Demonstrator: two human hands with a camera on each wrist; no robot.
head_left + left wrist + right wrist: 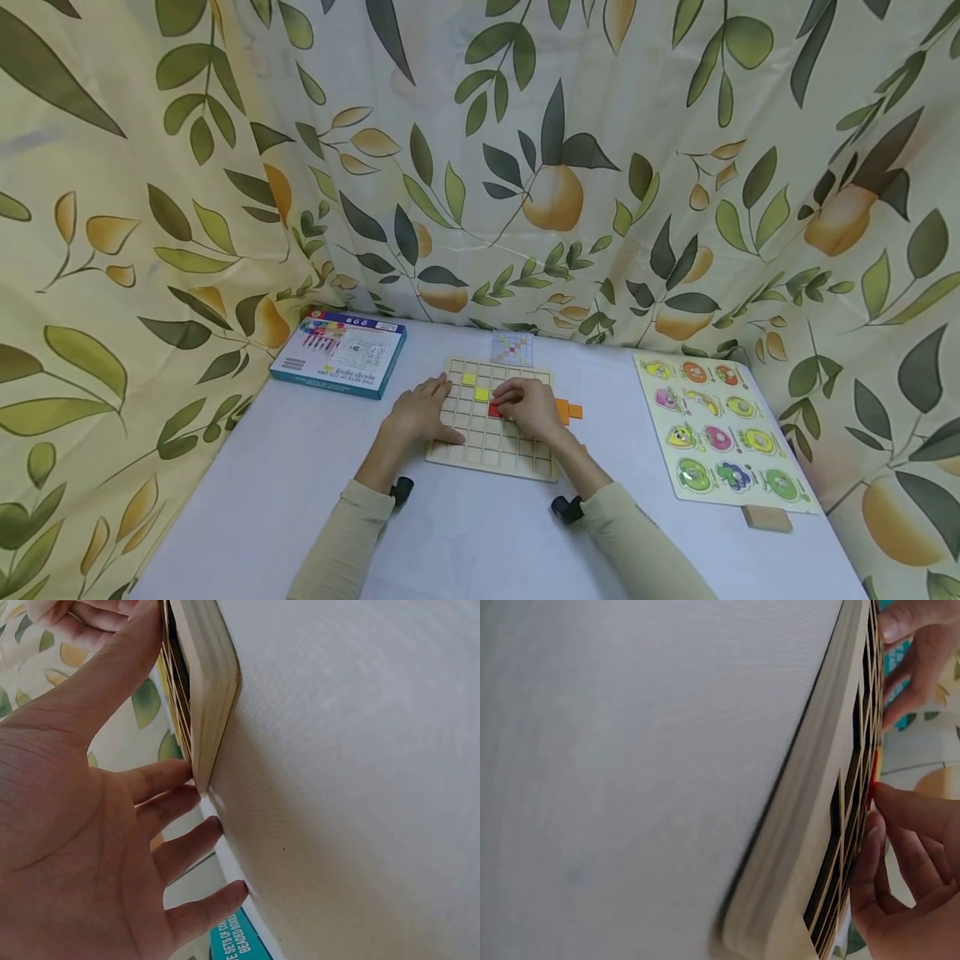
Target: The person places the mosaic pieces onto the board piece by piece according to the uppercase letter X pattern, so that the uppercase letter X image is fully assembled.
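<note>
A wooden grid board (465, 454) lies on the table between both hands. Two yellow square tiles (482, 395) sit diagonally in its cells. My right hand (531, 408) pinches a red tile (494, 411) between thumb and fingertips, right at the grid beside the lower yellow one; the right wrist view shows the red edge (874, 774) at the fingertips. My left hand (418, 412) rests along the board's left edge with fingers spread and loosely straight. In the left wrist view its fingertips (184, 771) touch the board's side, and the thumb lies over the board.
Orange tiles (575, 412) lie right of the board, partly behind my right hand. A small coloured pattern card (512, 343) is behind it. At the back left lies a boxed set (337, 357). A fruit picture board (708, 460) is on the right, with a wooden block (768, 518) at its near edge.
</note>
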